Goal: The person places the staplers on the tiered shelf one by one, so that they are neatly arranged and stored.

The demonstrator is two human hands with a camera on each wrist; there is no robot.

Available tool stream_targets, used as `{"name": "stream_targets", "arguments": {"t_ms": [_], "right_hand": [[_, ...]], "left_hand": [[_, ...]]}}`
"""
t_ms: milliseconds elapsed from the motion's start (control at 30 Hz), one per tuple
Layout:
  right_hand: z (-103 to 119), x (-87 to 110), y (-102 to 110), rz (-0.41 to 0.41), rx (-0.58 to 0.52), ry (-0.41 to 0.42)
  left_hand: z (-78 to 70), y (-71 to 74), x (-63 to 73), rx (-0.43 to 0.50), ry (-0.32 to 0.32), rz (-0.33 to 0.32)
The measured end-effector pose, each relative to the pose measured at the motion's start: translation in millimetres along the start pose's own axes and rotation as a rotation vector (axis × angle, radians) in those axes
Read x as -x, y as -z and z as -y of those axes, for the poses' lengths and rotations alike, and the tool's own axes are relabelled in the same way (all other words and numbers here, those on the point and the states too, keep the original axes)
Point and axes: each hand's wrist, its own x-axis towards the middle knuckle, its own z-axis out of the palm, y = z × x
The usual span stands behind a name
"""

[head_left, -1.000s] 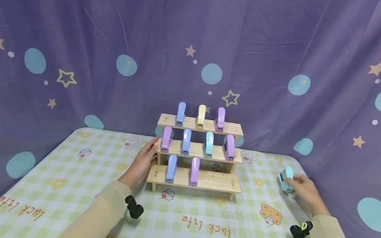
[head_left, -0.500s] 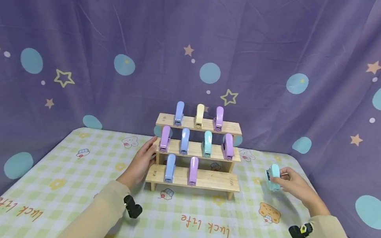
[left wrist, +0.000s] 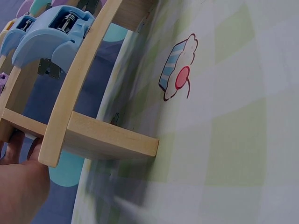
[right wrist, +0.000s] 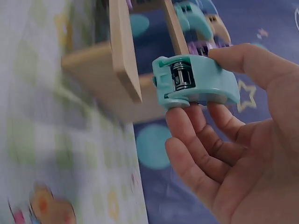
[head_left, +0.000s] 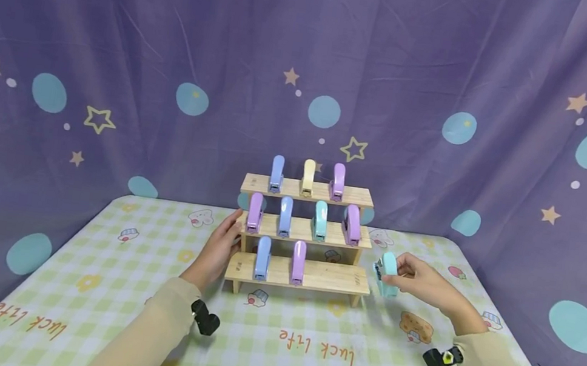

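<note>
My right hand (head_left: 426,285) pinches a turquoise stapler (head_left: 387,274) between thumb and fingers, just right of the lowest shelf. In the right wrist view the stapler (right wrist: 196,80) shows its spring, with fingertips below it and the thumb above. A three-tier wooden rack (head_left: 334,276) stands mid-table. My left hand (head_left: 216,253) grips the rack's left side by the middle shelf; some of its fingers are hidden behind the wood. On the lowest shelf stand a blue stapler (head_left: 263,258) and a purple stapler (head_left: 298,263), with bare wood to their right.
Several staplers line the middle shelf, among them a turquoise one (head_left: 320,221) and a tilted purple one (head_left: 352,225). The top shelf bears a blue, a cream (head_left: 307,178) and a purple stapler. A checked tablecloth (head_left: 138,286) covers the table; a purple curtain (head_left: 405,172) hangs behind.
My right hand has carried the turquoise stapler leftward from the table's right side to near the rack. The left hand stays at the rack's left side.
</note>
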Motion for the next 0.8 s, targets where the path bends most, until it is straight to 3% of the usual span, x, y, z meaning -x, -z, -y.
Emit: {"name": "stream_targets", "arguments": {"t_ms": [333,800], "right_hand": [[20.3,-25.2,-46.0,0.061,-0.119,0.068],[27.8,-46.6,-80.5,-0.038,-0.183,-0.019]], "left_hand": [[3.0,1.7,-1.1,-0.008,-0.008,-0.005],[2.2,1.0,-2.2,-0.009,-0.003,-0.010]]}}
